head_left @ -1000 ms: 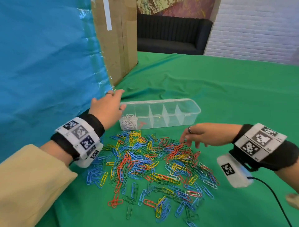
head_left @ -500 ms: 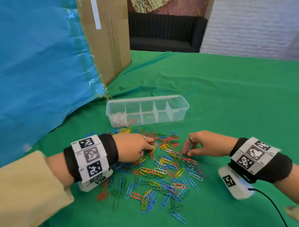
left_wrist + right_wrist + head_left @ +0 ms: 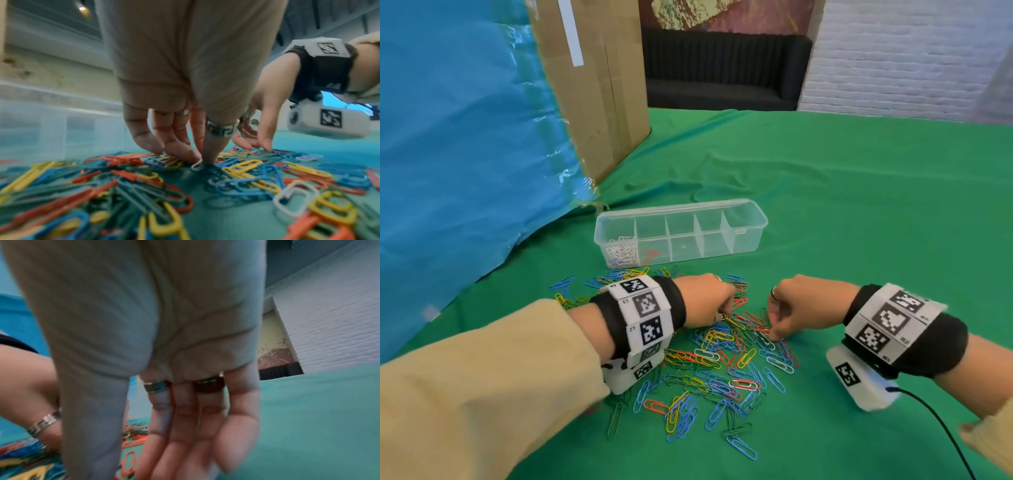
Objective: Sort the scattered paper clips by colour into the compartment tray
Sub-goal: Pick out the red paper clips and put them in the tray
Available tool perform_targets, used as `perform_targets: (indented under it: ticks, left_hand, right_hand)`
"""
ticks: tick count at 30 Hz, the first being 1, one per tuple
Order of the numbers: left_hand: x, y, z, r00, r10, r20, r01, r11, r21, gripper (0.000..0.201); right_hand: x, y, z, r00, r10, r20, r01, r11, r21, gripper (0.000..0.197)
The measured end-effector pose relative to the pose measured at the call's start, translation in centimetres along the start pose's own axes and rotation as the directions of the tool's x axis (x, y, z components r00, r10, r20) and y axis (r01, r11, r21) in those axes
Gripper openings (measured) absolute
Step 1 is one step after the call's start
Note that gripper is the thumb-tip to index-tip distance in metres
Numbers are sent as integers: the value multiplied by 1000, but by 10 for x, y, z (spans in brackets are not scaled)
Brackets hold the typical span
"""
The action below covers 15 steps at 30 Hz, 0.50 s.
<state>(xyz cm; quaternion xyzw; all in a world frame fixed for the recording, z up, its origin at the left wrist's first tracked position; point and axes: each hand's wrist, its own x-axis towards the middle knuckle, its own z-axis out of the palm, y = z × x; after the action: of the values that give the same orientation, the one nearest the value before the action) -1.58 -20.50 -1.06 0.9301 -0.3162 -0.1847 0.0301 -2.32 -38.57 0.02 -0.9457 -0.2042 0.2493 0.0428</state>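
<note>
Your left hand [image 3: 185, 91] pinches a white clip [image 3: 196, 165] at the pile [image 3: 722, 356], thumb against fingertips. Your right hand [image 3: 801, 308] reaches down into the clips; its grip can't be told. Beyond them, the tray [image 3: 750, 226] lies lengthwise left to right.

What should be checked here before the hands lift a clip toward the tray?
1. Left hand on a clip: ok, fingertips pinch a white clip.
2. Right hand holding a clip: cannot tell, fingertips are down in the pile.
3. White compartment identified: ok, at the tray's left end.
4. Tray open: ok.
5. White clip free of neighbours: cannot tell.
</note>
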Motion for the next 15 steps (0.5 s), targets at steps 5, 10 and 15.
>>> perform_targets:
  ticks: [5,10,15]
  left_hand:
    - [-7,-9,-2,999,-49,14,51,959,-278,27]
    - [-27,-22,-11,971,-218,99,147,215,-965,25]
    - [-37,-32,-8,958,-218,188,216,111,-970,28]
  right_hand:
    - [2,-1,10,999,-28,-44,28,1000,7,18]
    - [-6,1,14,998,-41,-47,46,994,100,28]
    - [-7,6,12,996,-36,-83,71,878,474,21]
